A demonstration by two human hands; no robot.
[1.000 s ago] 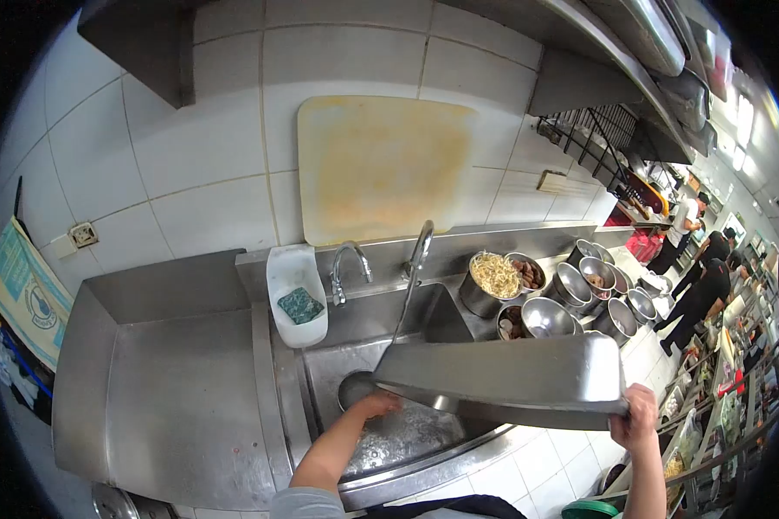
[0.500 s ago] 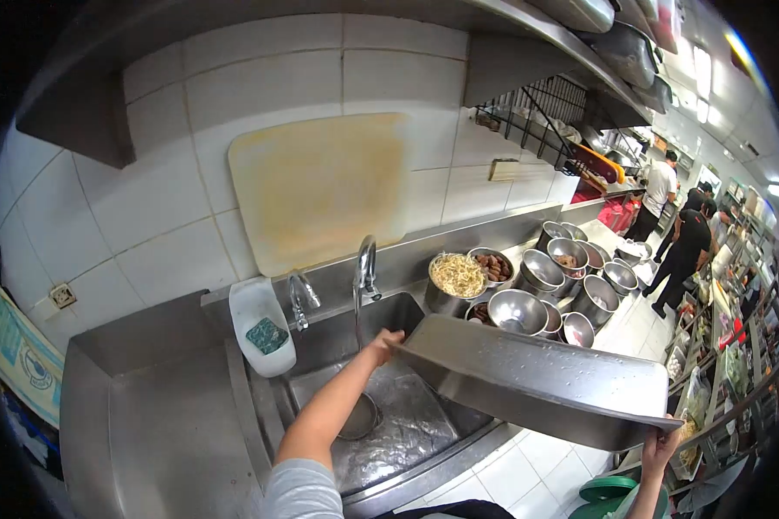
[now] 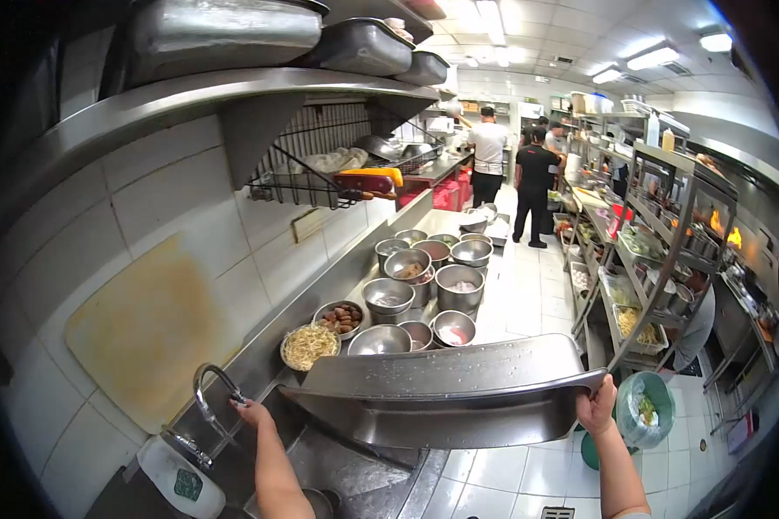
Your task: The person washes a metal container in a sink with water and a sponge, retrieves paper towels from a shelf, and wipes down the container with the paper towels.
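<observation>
We have our right hand (image 3: 595, 405) closed around a metal pan's (image 3: 450, 387) end; our left hand (image 3: 251, 414) curls at the tap (image 3: 201, 398), grip unclear. Pots (image 3: 460, 301) stand ahead, between them.

Pan (image 3: 459, 419), lower centre: I see smooth, glossy metal
Board (image 3: 143, 333), left: matt, plastic-looking to me
Tap (image 3: 200, 396): shiny metal

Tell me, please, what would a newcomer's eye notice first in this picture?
Probably the big pan in the foreground, gripped at its right end by the right hand. Behind it, metal pots stand crowded, one at left heaped with pale strands. In the right background, orange flames glow.
</observation>
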